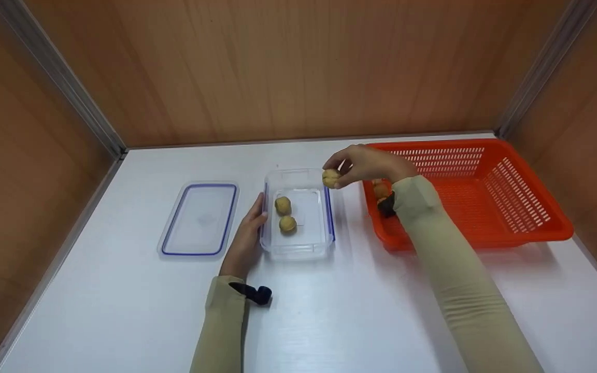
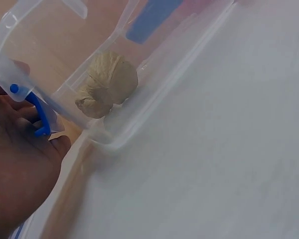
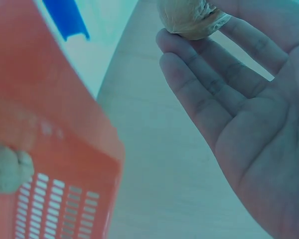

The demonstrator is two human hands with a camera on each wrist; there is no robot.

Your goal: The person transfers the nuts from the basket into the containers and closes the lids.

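Left hand [image 1: 246,233] rests with straight fingers against the left wall of the clear box [image 1: 298,247], mid-desk [image 1: 122,311]; a lid [image 1: 200,218] lies further left. Two walnuts [image 1: 283,205] sit in the box. Right hand [image 1: 366,166] pinches a third walnut [image 1: 331,177] over the box's far right corner, beside the orange basket [image 1: 526,228].

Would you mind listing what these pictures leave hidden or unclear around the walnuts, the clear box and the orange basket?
- Head view: how many walnuts remain in the orange basket; the right hand and its sleeve cover that corner.
- Left wrist view: the clear box runs off the top edge; only one walnut shows, blurred.
- Right wrist view: the held walnut is cut off by the top edge.
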